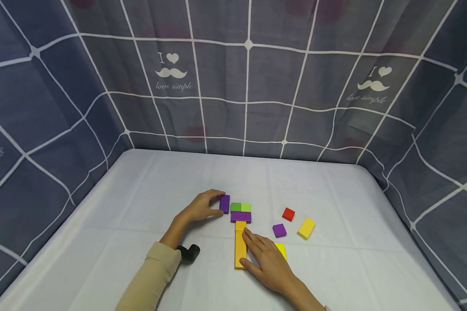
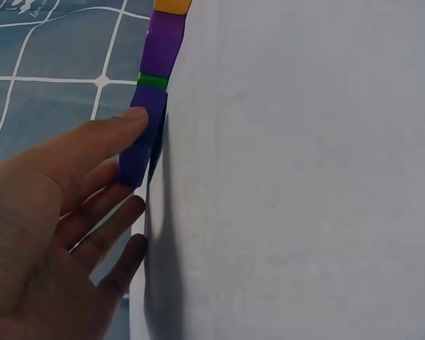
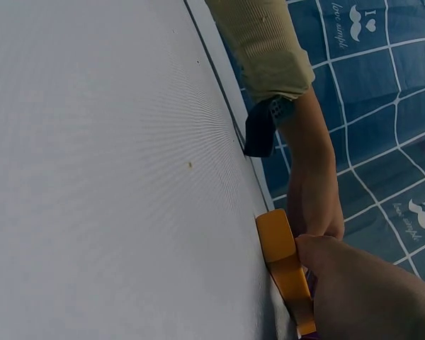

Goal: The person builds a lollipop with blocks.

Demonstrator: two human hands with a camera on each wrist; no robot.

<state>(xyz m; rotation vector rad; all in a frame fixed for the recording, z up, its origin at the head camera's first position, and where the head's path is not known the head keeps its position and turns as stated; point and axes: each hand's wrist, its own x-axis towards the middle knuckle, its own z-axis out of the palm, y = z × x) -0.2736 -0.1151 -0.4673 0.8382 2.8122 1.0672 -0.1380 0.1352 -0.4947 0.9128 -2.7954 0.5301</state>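
Note:
My left hand [image 1: 200, 207] pinches an upright-lying purple block [image 1: 225, 204] between thumb and fingers, just left of a green block [image 1: 236, 207] and a light green block [image 1: 245, 207]. Below those two lies a crosswise purple block [image 1: 241, 217], then a short orange block [image 1: 240, 225] and a long orange block [image 1: 239, 255] in line. My right hand [image 1: 266, 261] rests against the orange blocks, its fingers fairly straight. In the left wrist view the thumb lies on the held purple block [image 2: 145, 134]. The right wrist view has the right thumb touching the orange block [image 3: 276, 237].
A yellow block [image 1: 281, 249] is partly hidden behind the right hand. Farther right lie a red block [image 1: 288, 214], a small purple block [image 1: 279, 230] and another yellow block [image 1: 306, 228]. A black device [image 1: 188, 253] sits at the left wrist. Checked cloth walls [image 1: 225, 77] surround the white table [image 1: 140, 190].

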